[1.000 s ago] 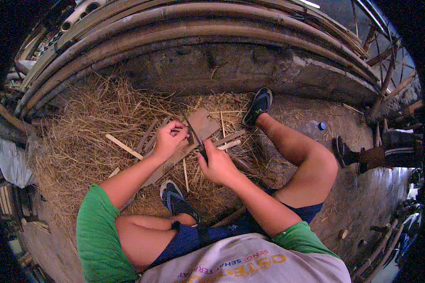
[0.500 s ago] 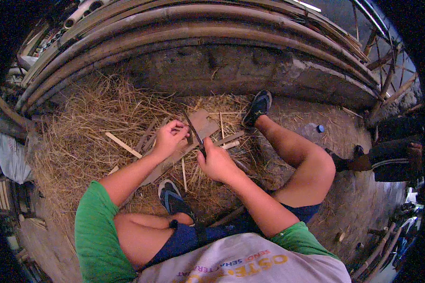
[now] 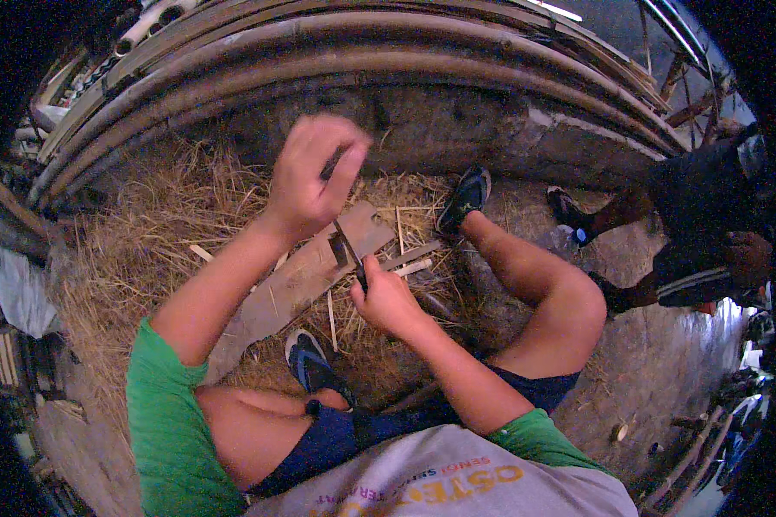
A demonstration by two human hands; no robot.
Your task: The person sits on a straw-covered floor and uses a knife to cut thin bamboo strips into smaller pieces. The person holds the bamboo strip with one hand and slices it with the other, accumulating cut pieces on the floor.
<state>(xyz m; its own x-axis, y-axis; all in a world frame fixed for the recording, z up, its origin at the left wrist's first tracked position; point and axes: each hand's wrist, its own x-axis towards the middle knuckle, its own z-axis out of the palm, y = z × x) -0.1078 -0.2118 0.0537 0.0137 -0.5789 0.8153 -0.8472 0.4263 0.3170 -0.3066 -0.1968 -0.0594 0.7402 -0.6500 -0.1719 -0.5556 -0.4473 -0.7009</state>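
My left hand [image 3: 315, 177] is raised above the straw, smeared by motion. Its fingers are curled in, and a short dark piece shows between thumb and fingers; its kind is unclear. Lower and to the right, my right hand [image 3: 388, 302] grips a knife [image 3: 350, 246] by its dark handle. The narrow blade points up and left, over a wooden board [image 3: 293, 289]. This board lies slanted on the straw between my feet, with a dark notch or mark near the blade.
Loose straw [image 3: 147, 250] covers the ground at left, with thin light strips [image 3: 331, 319] around the board. Long bamboo poles [image 3: 362, 65] line a low wall [image 3: 405, 129] ahead. At right another person's legs [image 3: 642, 215] stand by a blue-capped clear bottle [image 3: 581, 235].
My left hand has risen up and away from the knife and board. My right hand has shifted slightly left and down, still holding the knife. The other person has stepped in at right.
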